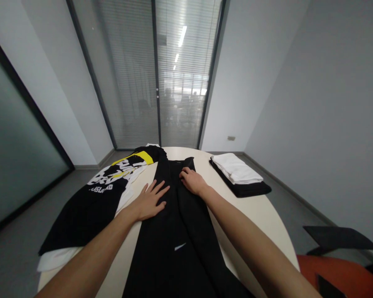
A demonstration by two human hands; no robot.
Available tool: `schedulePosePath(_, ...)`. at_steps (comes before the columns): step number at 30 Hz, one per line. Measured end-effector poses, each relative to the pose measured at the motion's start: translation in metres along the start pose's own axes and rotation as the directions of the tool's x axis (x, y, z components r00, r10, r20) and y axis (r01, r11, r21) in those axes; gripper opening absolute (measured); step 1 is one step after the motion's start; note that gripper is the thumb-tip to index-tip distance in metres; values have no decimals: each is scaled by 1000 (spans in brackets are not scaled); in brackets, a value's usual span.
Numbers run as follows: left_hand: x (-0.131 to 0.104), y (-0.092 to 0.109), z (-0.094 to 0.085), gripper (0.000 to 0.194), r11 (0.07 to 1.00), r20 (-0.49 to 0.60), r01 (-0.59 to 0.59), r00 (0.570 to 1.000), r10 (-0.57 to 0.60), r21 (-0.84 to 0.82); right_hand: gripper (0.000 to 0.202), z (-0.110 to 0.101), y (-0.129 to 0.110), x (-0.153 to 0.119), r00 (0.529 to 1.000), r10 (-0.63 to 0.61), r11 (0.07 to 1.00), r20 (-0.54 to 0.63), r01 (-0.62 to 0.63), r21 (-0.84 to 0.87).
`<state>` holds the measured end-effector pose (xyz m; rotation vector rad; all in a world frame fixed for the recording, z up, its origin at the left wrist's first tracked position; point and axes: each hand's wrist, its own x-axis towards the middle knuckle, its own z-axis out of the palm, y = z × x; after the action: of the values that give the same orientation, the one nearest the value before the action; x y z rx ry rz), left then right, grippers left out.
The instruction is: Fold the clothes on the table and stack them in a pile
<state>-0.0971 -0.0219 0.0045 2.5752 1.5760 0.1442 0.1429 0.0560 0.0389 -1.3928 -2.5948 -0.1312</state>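
A long black garment (163, 244) with a small white swoosh lies down the middle of the table, its far end narrow. Along its right side a long strip of the same cloth lies folded lengthwise; I cannot tell whether it is a sleeve or a leg. My left hand (149, 202) rests flat on the garment's left edge, fingers spread. Further up, near the far end, my right hand (192, 181) has its fingers curled on the cloth at the fold. What lies under those fingertips is partly hidden.
A pale round-edged table (267, 215) carries everything. Black T-shirts with white and yellow print (90, 203) lie at the left over white cloth. A folded white garment (236, 167) sits on a folded black one (251, 190) at the right. An orange chair (338, 275) stands lower right.
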Motion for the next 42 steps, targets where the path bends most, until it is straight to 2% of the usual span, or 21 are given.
schedulePosePath(7, 7, -1, -2, 62, 1000, -30, 15, 999, -15, 12, 41, 1, 3, -10, 997, -74, 985, 6, 72, 157)
schedulePosePath(11, 14, 2, -5, 62, 997, -141, 58, 989, -50, 56, 41, 2, 6, -23, 994, -106, 971, 3, 102, 218)
schedulePosePath(17, 18, 18, -7, 59, 998, -235, 55, 971, -49, 20, 46, 22, 21, -42, 987, -164, 960, -1, 159, 231)
schedulePosePath(20, 15, 30, -6, 54, 1000, -256, -10, 967, 12, 10, 46, 29, 31, -43, 994, -109, 968, -26, 113, 225)
schedulePosePath(23, 11, 42, -2, 51, 993, -204, -115, 972, 112, -4, 43, 29, 35, -42, 993, -80, 976, -91, 96, 195)
schedulePosePath(27, 10, 47, 4, 56, 992, -129, -128, 984, 126, -6, 30, 19, 37, -45, 982, -77, 971, -173, 113, 209)
schedulePosePath(31, 19, 40, 6, 56, 992, -115, -129, 985, 128, -4, 28, 10, 42, -55, 979, -166, 937, -118, 194, 291)
schedulePosePath(35, 24, 40, -1, 51, 989, -151, -149, 977, 150, 19, 47, 14, 48, -61, 978, -210, 922, -16, 203, 330)
schedulePosePath(38, 18, 57, -9, 47, 971, -182, -238, 955, 236, 13, 56, 23, 52, -61, 985, -167, 931, 38, 145, 335)
schedulePosePath(42, 1, 95, -17, 56, 884, -119, -459, 886, 448, -92, 54, 28, 53, -60, 989, -129, 937, 70, 99, 336)
